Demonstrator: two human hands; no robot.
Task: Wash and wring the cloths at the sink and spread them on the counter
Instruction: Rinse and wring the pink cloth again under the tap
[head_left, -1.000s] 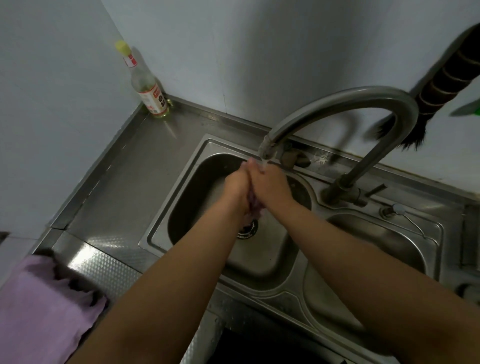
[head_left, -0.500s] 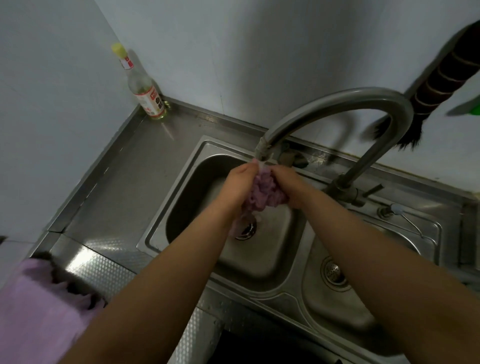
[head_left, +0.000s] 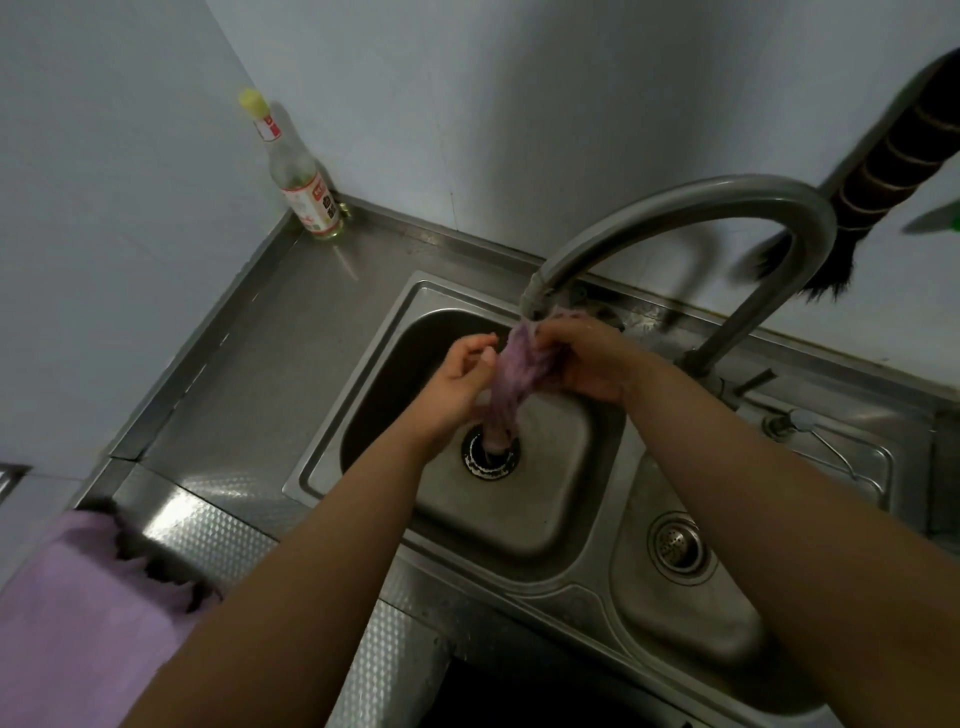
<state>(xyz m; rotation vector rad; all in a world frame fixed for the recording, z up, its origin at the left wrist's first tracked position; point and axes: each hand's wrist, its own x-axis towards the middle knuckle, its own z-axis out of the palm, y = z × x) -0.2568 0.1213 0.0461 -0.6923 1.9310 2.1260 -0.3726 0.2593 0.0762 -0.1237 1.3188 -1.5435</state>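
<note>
— From the head camera, what are the hands doing?

— Both are over the left basin of the sink (head_left: 363, 415). The right hand (head_left: 587, 358) has its fingers curled round the top of a bunched purple cloth (head_left: 519, 374), right under the mouth of the tap (head_left: 675, 208). The left hand (head_left: 457, 384) is just beside the cloth at its left, fingers curled; whether it actually grips the cloth I cannot tell.

— And the cloth itself?

— It hangs down as a twisted rope from the right hand, its lower end above the drain (head_left: 491, 457) of that basin.

— Any other cloth?

— A second purple cloth (head_left: 78, 597) lies on the bench (head_left: 291, 332) at the lower left, well apart from the sink, with a dark ragged edge along its upper side.

— What else is there?

— A glass bottle (head_left: 304, 192) with a yellow cap stands upright in the far corner of the bench, against the wall. The right basin has its own strainer (head_left: 678, 543). A dark brush (head_left: 893, 171) hangs on the wall behind the tap.
</note>
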